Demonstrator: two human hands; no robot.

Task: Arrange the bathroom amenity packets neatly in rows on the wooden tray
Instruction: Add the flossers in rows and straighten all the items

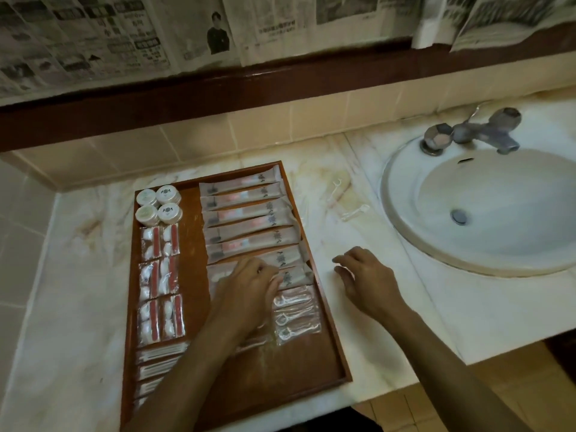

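The left hand (249, 286), fingers curled down on the nearest long translucent toothbrush packet (293, 275) in the right-hand column of the brown wooden tray (314, 366), could drag it askew or nudge the clear floss-pick packets (296, 313) just below; whether it pinches or only presses I cannot tell. The right hand (366, 275) hovers loose and empty over the pale marble counter (389, 332). I count about eight long packets, four round white capped pots (159, 204), six red-and-white cotton packets (160, 283) (left column) and two loose floss picks (346, 198) by the white sink (405, 182).
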